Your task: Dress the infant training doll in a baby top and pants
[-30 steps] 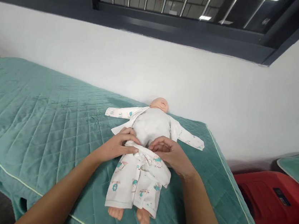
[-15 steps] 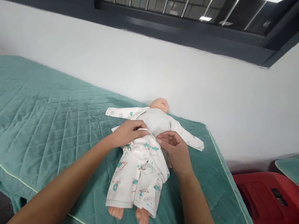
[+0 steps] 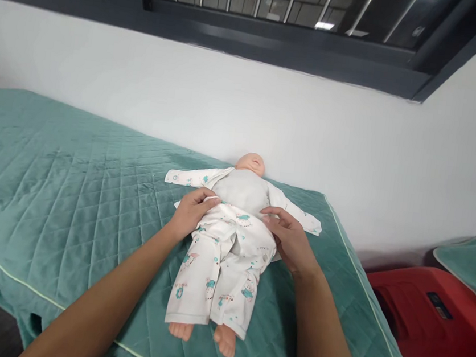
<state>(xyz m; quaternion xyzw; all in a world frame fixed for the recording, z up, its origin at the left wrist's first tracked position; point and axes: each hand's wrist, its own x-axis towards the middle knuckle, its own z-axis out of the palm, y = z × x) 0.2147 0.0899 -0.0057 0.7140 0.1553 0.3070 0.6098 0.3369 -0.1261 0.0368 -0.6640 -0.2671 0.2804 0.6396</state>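
Observation:
A baby doll lies on its back, head towards the wall and bare feet towards me. White printed baby trousers cover its legs and reach up over the lower belly. At the left end of the waistband, my left hand pinches the cloth between thumb and fingers. My right hand grips the waistband's right side in the same way. Above the waistband shows the doll's pale grey torso. A matching white top hangs open at the chest, with its sleeves spread out on both arms.
Green quilted cover spreads under the doll over the bed-like surface. A white wall and a dark window frame stand behind. Red plastic furniture with green cloth on it is at the right.
My hands have moved apart, stretching the waistband across the belly. The trousers now lie straighter and more evenly over the hips; before, their right side was bunched lower.

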